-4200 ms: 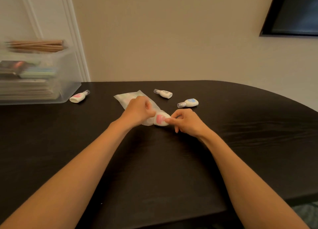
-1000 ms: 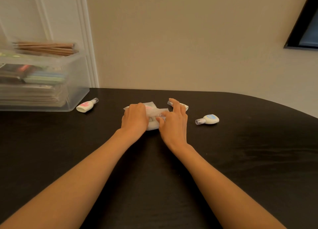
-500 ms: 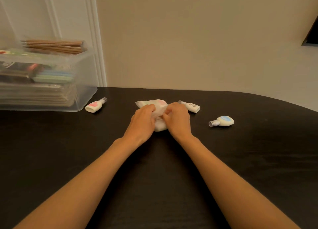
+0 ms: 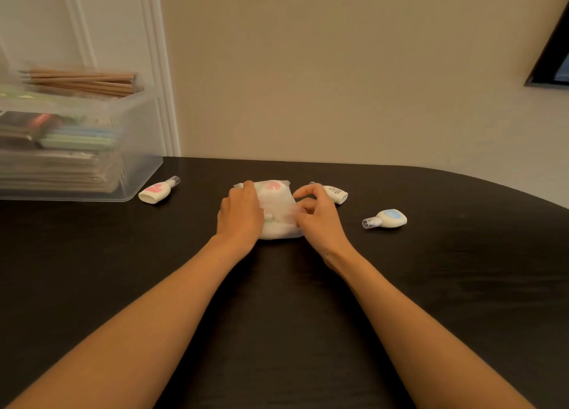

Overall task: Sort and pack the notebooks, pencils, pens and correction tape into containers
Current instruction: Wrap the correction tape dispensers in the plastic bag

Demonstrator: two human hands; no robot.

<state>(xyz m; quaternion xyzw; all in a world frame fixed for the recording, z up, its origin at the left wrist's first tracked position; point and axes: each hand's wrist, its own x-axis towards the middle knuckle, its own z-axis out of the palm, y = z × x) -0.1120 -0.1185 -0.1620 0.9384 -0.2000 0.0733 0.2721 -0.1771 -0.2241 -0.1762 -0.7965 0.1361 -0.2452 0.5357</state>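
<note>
A small see-through plastic bag [image 4: 275,205] lies folded in the middle of the picture on the dark counter [image 4: 277,301], with a pink and white correction tape showing inside. The left hand [image 4: 240,214] lies on its left side, fingers bent over the far edge and holding it. The right hand [image 4: 320,221] has curled fingers touching the right edge; I cannot tell if they pinch it. Three loose tapes lie around: a pink one [image 4: 155,190] at the left, a white one [image 4: 337,193] behind the right hand, and a blue one [image 4: 388,218] at the right. One clear bin [image 4: 135,162] at the upper left holds notebooks [image 4: 55,165], with pencils [image 4: 83,81] on top.
</note>
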